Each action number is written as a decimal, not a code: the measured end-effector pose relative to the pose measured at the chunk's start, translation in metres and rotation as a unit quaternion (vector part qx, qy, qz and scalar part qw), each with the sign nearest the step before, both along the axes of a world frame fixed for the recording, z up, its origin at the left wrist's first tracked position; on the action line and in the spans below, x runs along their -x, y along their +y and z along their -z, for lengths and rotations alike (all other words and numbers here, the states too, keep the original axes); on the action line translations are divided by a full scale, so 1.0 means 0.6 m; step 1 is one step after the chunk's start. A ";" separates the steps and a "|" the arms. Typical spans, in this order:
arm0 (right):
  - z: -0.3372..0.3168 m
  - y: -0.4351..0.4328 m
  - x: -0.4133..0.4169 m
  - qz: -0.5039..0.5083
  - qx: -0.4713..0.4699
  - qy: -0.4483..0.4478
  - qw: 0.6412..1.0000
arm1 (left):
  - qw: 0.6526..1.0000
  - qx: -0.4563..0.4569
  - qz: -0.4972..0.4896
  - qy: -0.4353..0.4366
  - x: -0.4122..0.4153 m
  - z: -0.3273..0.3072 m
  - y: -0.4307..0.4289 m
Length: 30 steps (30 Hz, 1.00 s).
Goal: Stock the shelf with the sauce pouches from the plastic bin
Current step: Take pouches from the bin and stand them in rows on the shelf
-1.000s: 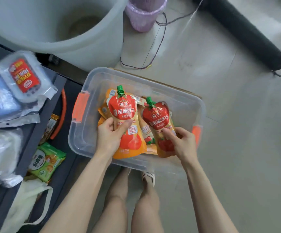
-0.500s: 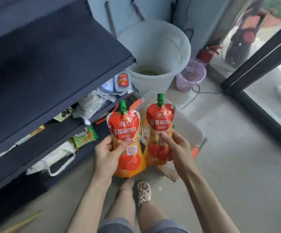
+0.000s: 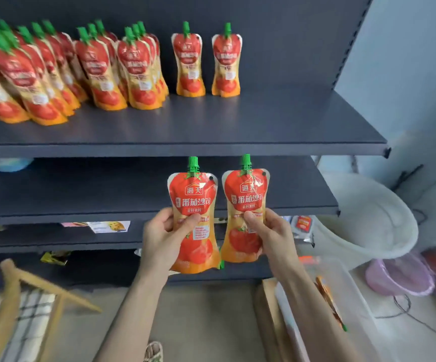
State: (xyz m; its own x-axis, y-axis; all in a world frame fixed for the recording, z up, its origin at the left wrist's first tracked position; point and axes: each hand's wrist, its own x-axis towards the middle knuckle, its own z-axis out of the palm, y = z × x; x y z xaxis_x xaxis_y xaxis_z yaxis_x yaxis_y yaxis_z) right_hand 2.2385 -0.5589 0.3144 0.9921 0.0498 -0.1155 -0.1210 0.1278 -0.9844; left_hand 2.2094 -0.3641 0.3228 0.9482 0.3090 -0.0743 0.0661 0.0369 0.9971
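My left hand (image 3: 163,237) grips a red and orange sauce pouch (image 3: 193,205) with a green cap, held upright. My right hand (image 3: 271,232) grips a second, identical pouch (image 3: 245,202) right beside it. Both pouches hang in front of the second shelf's edge, below the dark top shelf (image 3: 264,126). On that top shelf stand several pouches in rows at the left, and two single pouches (image 3: 188,60) (image 3: 226,61) at the right end of the row. The clear plastic bin (image 3: 352,304) lies on the floor at lower right with at least one pouch (image 3: 326,296) inside.
The top shelf is bare to the right of the last pouch. Lower shelves (image 3: 81,194) hold small packets. A white tub (image 3: 373,218) and a pink basket (image 3: 399,278) stand at the right. A wooden frame with checked cloth (image 3: 26,301) sits lower left.
I have lifted both pouches out of the bin and up in front of the shelves. My view has risen from the floor to the top shelf.
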 end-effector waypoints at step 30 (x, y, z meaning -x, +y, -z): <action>-0.141 0.494 -0.419 0.060 0.018 -0.181 0.981 | 0.986 -0.032 0.004 -0.166 -0.430 -0.130 0.500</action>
